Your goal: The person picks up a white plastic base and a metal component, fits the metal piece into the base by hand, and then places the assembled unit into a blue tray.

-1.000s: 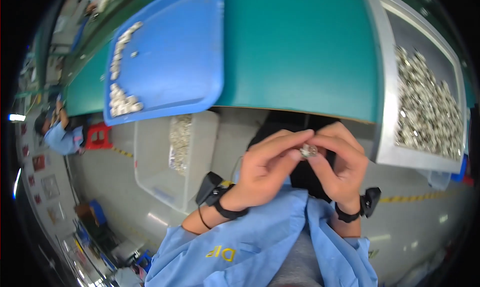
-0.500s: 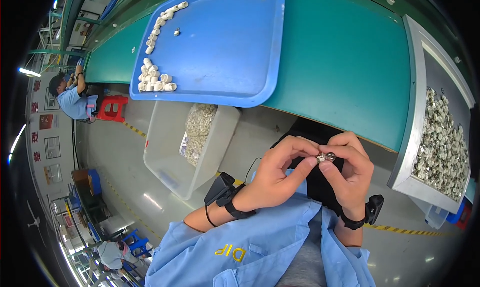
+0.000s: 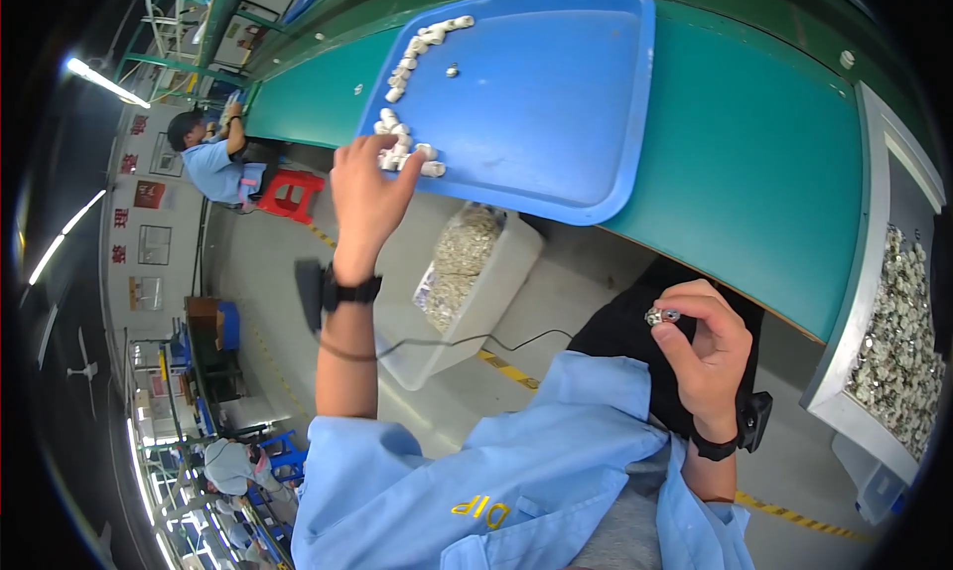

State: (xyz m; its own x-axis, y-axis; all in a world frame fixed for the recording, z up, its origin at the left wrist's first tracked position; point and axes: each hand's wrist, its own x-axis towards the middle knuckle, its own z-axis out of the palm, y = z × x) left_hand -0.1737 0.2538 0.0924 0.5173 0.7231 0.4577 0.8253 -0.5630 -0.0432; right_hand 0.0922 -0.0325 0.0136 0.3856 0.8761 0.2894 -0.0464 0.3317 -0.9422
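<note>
At the near left corner of the blue tray [image 3: 536, 123], my left hand [image 3: 371, 195] reaches over a cluster of short white cylindrical pieces [image 3: 433, 169]. Its thumb and fingers are apart, and the fingertips partly cover some pieces. Lower right, my right hand [image 3: 707, 350] pinches a small shiny metal part [image 3: 662, 316] between thumb and fingers. More white pieces [image 3: 408, 64] run in a line along the tray's left side. One tiny metal part [image 3: 453, 71] lies by itself on the tray.
The tray rests on a green bench [image 3: 745, 153]. At right, a metal-framed tray [image 3: 854, 302] holds many small metal parts [image 3: 898, 322]. Below the bench stands a translucent bin [image 3: 496, 292] with a bag of parts [image 3: 462, 262]. A co-worker [image 3: 213, 163] sits near a red stool [image 3: 290, 195].
My left hand has left the right hand and moved up and left to the white pieces. The right hand keeps the metal part. The whole view has shifted, with the tray now farther right.
</note>
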